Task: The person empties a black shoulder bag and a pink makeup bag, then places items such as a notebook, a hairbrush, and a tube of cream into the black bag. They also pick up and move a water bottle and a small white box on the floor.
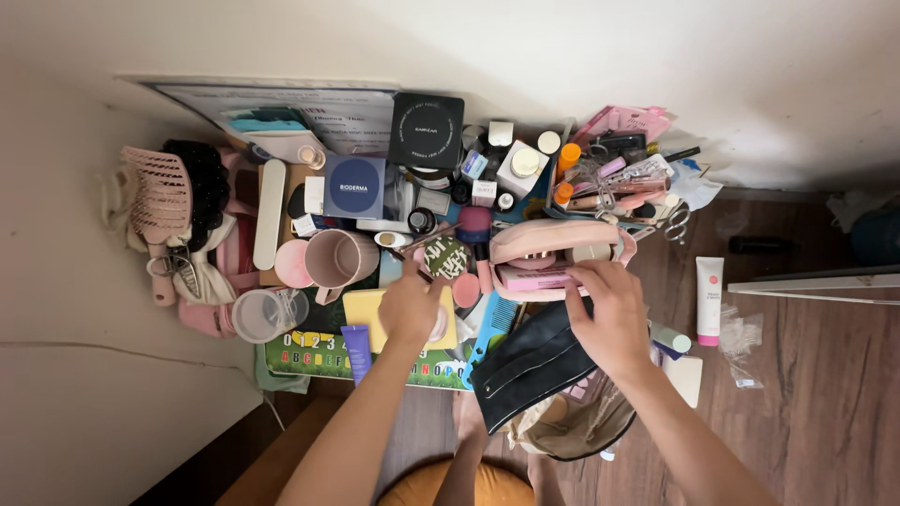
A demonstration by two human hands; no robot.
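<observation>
Against the white wall [581, 47], a dense heap of toiletries and cosmetics covers the floor, and a person seated before it works with both bare hands at the open pink pouch [553, 245] near the heap's middle. As a judgement, the sorting is at an early-to-middle stage: the pouch already holds a pink flat box [536, 277] and a few small items, while most bottles, jars and brushes lie loose around it.

The pouch lies with its long axis running left to right across the view, mouth opening toward the person. Just below the pouch, a dark navy pouch [527, 361] slants from lower left to upper right, its upper end under the right hand. Left of the pink pouch stands a mauve mug [339, 258], tipped on its side with its mouth toward the pouch. Further left of the pouch lies a pink vented hairbrush [157, 201], handle pointing toward the person. Well right of the pouch, a white tube with a pink cap [710, 300] lies on the wooden floor [806, 394], cap end nearest the person.

The right hand [607, 314] rests at the pouch's near edge, fingers curled onto the pink flat box. The left hand [411, 305], just left of the pouch, is closed narrow around a thin stick-like item [419, 251] whose tip points up and right toward the pouch; what it is cannot be told.
</observation>
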